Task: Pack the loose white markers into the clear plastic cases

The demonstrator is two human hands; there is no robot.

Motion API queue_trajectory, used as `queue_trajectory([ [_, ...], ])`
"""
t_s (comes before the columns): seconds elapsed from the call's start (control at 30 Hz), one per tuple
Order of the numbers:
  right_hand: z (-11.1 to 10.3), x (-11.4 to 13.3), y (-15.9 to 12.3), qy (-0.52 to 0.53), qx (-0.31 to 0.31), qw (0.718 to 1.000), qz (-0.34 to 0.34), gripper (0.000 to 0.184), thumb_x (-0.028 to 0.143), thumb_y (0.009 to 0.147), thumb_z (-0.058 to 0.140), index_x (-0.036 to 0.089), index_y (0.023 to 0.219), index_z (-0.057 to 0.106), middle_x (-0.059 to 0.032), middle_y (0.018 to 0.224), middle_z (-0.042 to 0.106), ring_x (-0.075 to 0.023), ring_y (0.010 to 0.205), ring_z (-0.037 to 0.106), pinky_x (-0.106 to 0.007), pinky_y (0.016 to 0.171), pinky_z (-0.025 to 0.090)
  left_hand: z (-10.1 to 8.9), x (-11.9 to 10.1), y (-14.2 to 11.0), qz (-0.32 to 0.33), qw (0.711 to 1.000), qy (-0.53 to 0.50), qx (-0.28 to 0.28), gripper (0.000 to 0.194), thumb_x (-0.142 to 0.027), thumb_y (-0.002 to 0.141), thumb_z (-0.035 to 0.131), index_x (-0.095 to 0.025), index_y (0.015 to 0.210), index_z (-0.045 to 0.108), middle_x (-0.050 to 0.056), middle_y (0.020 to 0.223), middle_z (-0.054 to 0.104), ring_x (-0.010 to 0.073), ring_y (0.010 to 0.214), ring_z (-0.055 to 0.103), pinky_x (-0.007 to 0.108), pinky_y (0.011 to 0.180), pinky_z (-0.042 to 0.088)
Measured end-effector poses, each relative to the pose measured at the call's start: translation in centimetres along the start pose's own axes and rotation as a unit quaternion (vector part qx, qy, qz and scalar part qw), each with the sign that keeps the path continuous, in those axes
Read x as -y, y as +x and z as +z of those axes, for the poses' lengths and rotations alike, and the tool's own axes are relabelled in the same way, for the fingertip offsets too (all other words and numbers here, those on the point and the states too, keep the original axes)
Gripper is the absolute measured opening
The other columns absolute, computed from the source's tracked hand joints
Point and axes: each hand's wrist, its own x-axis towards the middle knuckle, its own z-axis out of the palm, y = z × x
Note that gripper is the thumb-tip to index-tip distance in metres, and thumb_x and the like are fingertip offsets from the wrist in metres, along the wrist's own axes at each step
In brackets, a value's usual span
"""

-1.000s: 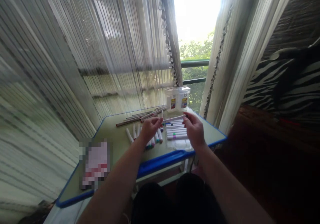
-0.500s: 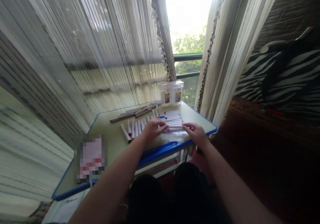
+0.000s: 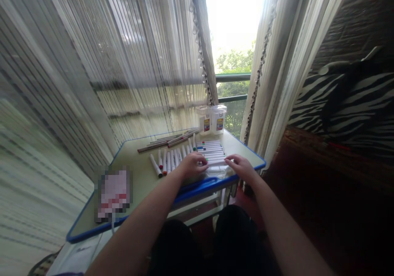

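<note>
I look down on a pale, blue-edged counter (image 3: pixel 140 185) by a curtained window. Near the frame's centre, a little right of it, a row of white markers (image 3: pixel 211 149) lies crosswise in a clear plastic case (image 3: pixel 216 171). The nearest white marker (image 3: pixel 216 162) sits between my two hands, close to the counter's near edge.

I judge this marker light and stiff, with a smooth round barrel that could roll or slip; thumb and fingertips at its two ends should be hold enough. The clear case looks thin and likely to flex or slide if pressed.

My left hand (image 3: pixel 195 164) is curled, fingertips at the marker's left end. My right hand (image 3: pixel 241 166) has thumb and fingers drawn together at its right end, palm turned inward. Whether either pinches firmly or merely touches, I cannot tell. Both forearms slant inward from the lower corners of the frame.

Loose markers (image 3: pixel 170 160) fan out left of centre; behind them lie thin pencils (image 3: pixel 168 141). Two clear tubs (image 3: pixel 211 122) stand at the counter's far edge.
</note>
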Motion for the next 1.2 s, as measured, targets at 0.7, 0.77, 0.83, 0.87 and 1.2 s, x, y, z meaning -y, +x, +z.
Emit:
queue_trajectory([
  [0.7, -0.5, -0.9, 0.3, -0.017, 0.009, 1.0, 0.005, 0.021, 0.036, 0.075, 0.06, 0.018, 0.077, 0.071, -0.0035, 0.078, 0.063, -0.0122, 0.058, 0.048, -0.028, 0.064, 0.043, 0.1, 1.1, 0.5, -0.019, 0.996, 0.083, 0.041, 0.014, -0.02, 0.074, 0.06, -0.016, 0.072, 0.073, 0.002, 0.065, 0.063, 0.0134, 0.067, 0.053, 0.026, 0.07, 0.041],
  [0.77, -0.6, -1.0, 0.3, -0.017, 0.012, 1.0, 0.008, 0.022, 0.037, 0.075, 0.061, 0.018, 0.078, 0.072, -0.0041, 0.08, 0.062, -0.0126, 0.06, 0.049, -0.028, 0.064, 0.043, 0.1, 1.0, 0.5, -0.017, 0.996, 0.081, 0.041, 0.013, -0.019, 0.074, 0.06, -0.016, 0.07, 0.072, 0.002, 0.064, 0.062, 0.0132, 0.067, 0.052, 0.026, 0.071, 0.041],
  [0.83, -0.7, -1.0, 0.2, -0.02, 0.014, 1.0, 0.01, 0.023, 0.037, 0.075, 0.06, 0.018, 0.078, 0.073, -0.0042, 0.08, 0.061, -0.0127, 0.06, 0.05, -0.028, 0.065, 0.043, 0.0, 1.0, 0.4, -0.016, 0.996, 0.077, 0.042, 0.013, -0.018, 0.073, 0.059, -0.016, 0.069, 0.071, 0.002, 0.064, 0.062, 0.013, 0.067, 0.052, 0.026, 0.071, 0.041],
  [0.87, -0.7, -0.9, 0.2, -0.022, 0.016, 1.0, 0.011, 0.023, 0.036, 0.075, 0.06, 0.018, 0.079, 0.073, -0.0039, 0.079, 0.061, -0.0127, 0.06, 0.05, -0.028, 0.065, 0.043, 0.0, 0.9, 0.4, -0.017, 0.996, 0.075, 0.044, 0.012, -0.018, 0.074, 0.059, -0.015, 0.069, 0.07, 0.002, 0.064, 0.062, 0.0129, 0.066, 0.052, 0.026, 0.071, 0.041],
  [1.2, -0.8, -0.6, 0.3, -0.056, 0.016, 0.998, 0.018, 0.016, 0.029, 0.073, 0.059, 0.018, 0.074, 0.071, -0.0016, 0.073, 0.059, -0.0126, 0.06, 0.049, -0.027, 0.065, 0.043, 0.0, 0.4, 0.4, -0.033, 0.996, 0.07, 0.047, 0.011, -0.023, 0.073, 0.062, -0.016, 0.074, 0.071, 0.001, 0.066, 0.061, 0.0133, 0.068, 0.053, 0.026, 0.072, 0.041],
])
